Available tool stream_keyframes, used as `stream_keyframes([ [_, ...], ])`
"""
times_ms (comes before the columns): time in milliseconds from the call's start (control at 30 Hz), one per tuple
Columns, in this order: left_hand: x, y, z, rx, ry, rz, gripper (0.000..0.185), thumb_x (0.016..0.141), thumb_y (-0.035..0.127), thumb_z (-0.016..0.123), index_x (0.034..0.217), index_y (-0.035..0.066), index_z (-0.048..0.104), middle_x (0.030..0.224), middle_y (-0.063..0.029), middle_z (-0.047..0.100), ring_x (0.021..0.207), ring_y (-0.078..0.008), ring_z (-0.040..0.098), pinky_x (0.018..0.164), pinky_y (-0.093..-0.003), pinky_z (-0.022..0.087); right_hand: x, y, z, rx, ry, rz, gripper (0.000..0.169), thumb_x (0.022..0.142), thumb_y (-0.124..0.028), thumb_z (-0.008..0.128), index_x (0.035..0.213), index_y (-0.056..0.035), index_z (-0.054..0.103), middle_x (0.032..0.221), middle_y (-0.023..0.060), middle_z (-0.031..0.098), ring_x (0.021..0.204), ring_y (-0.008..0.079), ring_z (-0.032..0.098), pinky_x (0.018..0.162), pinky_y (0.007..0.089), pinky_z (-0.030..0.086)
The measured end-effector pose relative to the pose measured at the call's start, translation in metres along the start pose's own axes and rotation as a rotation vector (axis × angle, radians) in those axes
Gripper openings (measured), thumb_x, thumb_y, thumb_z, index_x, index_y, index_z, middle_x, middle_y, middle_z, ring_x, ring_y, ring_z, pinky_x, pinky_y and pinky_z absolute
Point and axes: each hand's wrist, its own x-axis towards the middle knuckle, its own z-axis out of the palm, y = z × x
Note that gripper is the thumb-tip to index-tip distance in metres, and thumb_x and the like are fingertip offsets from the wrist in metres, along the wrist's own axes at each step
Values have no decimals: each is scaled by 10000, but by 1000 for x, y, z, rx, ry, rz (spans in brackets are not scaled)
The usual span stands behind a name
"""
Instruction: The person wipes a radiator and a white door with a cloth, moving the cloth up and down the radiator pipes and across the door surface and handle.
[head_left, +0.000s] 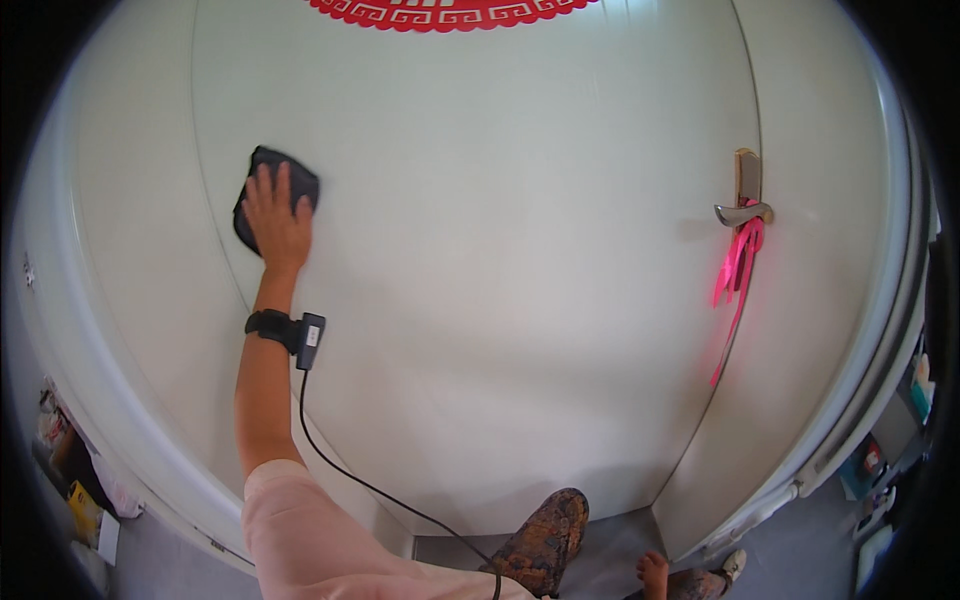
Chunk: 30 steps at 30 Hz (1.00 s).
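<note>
My left hand (279, 229) lies flat, fingers apart, over a dark cloth (298, 178), holding it against the left side of a white door (510, 247). Part of the cloth is hidden under the palm and fingers. Low in the picture, my right hand (652, 571) hangs beside my leg, well away from the door handle. Only a small part of that hand shows, and its grip is unclear.
A metal door handle (742, 215) carries pink ribbons (739, 259). Above is a red paper decoration (450, 16). A black cable (375, 491) trails from a wrist-strapped device (310, 341). A yellow package (84, 514) sits at lower left; my shoe (735, 566) is at lower right.
</note>
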Motion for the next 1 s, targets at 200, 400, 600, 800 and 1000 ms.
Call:
stream_keyframes([
  [200, -34, -63, 7, -2, 67, -88, 480, 846, 269, 387, 1285, 95, 306, 1322, -211, 246, 1200, -406, 228, 973, -485, 181, 3, 17, -5, -125, -92, -99, 253, 759, -117, 505, 948, 47, 545, 626, 57, 544, 499, 108, 492, 440, 238, 394],
  [400, -23, -15, 15, 74, 36, -252, 498, 847, 296, 390, 1297, 112, 281, 1332, -208, 224, 1195, -428, 213, 947, -535, 184, -18, 13, -5, -135, -111, -152, 253, 754, -117, 521, 959, 27, 556, 674, 67, 569, 553, 124, 531, 480, 241, 420],
  [600, 4, 152, 20, 12, 15, 50, 524, 812, 303, 444, 1288, 130, 305, 1319, -199, 249, 1188, -426, 225, 924, -565, 204, 2, 26, -9, -169, -117, -158, 263, 744, -112, 550, 966, 30, 558, 728, 81, 591, 622, 142, 561, 560, 250, 451],
  [800, 19, 311, 15, -230, -106, 211, 556, 755, 313, 535, 1255, 152, 353, 1314, -181, 257, 1200, -423, 204, 932, -566, 218, 4, 35, -13, -60, -123, -146, 240, 768, -115, 545, 982, -7, 548, 765, 60, 589, 627, 123, 543, 522, 233, 419],
  [1000, 8, 456, 18, -481, -203, 494, 526, 768, 314, 504, 1239, 126, 364, 1294, -164, 288, 1217, -379, 196, 982, -519, 172, 9, 45, -20, -45, -111, -140, 237, 783, -117, 535, 1004, -32, 532, 789, 47, 586, 626, 113, 533, 497, 218, 397],
])
